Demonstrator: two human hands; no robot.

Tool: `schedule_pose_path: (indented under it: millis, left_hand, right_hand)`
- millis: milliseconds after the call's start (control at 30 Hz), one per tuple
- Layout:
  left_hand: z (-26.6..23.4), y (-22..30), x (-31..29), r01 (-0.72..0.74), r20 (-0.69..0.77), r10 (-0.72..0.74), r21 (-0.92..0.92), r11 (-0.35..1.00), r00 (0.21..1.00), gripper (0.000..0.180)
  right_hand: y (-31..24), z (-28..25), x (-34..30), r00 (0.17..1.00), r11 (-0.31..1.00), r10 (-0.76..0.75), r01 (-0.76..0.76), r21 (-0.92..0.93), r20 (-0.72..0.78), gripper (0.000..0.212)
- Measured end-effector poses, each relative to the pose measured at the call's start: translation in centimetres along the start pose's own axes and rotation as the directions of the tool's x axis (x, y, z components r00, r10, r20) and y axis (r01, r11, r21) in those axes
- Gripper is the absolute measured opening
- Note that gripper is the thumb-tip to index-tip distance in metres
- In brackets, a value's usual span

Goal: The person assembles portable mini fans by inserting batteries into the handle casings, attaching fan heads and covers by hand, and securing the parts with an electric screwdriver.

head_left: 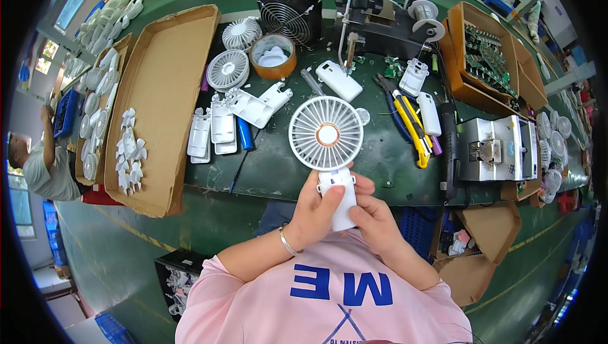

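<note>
A white handheld fan (pixel 304 138) with a round slatted grille and a copper-coloured ring at its hub is held upright in front of me. My left hand (pixel 310 211) wraps the left side of its handle, thumb on the front. From the right, my right hand (pixel 373 214) grips the same handle, with its thumb near the lower end. Just beyond the fan lies a white handle casing (pixel 339 80). Left of it are several open white casing halves (pixel 223 122) and a blue cylindrical battery (pixel 245 133).
A cardboard tray (pixel 158 59) holds small white fan blades. Fan grilles (pixel 228 70), a tape roll (pixel 282 45) and a black cooling fan (pixel 290 16) stand behind. Rightward lie a yellow utility knife (pixel 415 130), pliers (pixel 391 94), a circuit-board box (pixel 457 40) and a metal fixture (pixel 497 147). Another person (pixel 47 160) sits far left.
</note>
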State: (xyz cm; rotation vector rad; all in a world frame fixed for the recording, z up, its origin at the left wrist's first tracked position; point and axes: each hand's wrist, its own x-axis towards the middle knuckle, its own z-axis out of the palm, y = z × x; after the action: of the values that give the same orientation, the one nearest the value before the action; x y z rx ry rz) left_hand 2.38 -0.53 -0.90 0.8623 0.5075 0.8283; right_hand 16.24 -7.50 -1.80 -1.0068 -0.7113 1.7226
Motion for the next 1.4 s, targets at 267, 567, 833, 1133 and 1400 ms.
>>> schedule_pose_path:
  millis: [267, 567, 833, 1133, 1400]
  left_hand:
    - [0.1, -1.0, 0.6, -0.02, 0.01, 0.02, -0.009, 1.0, 1.0, 0.048]
    - [-0.8, -0.7, 0.4, 0.059, 0.075, -0.053, -0.074, 0.996, 0.996, 0.057]
    - [-1.0, -0.3, 0.5, 0.176, 0.104, -0.16, -0.164, 0.971, 0.982, 0.053]
    - [-1.2, -1.2, 0.7, 0.31, 0.232, -0.219, -0.501, 0.808, 0.948, 0.058]
    - [-1.0, -0.9, 0.6, 0.259, 0.127, -0.227, -0.431, 0.864, 0.966, 0.068]
  right_hand:
    - [-1.2, -1.7, -0.5, 0.923, 0.921, -0.251, 0.135, -0.365, -0.29, 0.02]
    - [-3.0, -9.5, -6.6, 0.926, -0.041, -0.195, 0.32, 0.946, -0.322, 0.068]
    - [-4.0, -5.4, -3.8, 0.183, 0.653, -0.63, 0.652, -0.387, -0.755, 0.057]
    - [-13.0, -6.0, -7.1, -0.347, 0.098, -0.922, 0.214, -0.972, -0.169, 0.061]
    - [-12.6, -5.6, 0.6, 0.778, 0.79, -0.581, 0.61, -0.064, 0.24, 0.094]
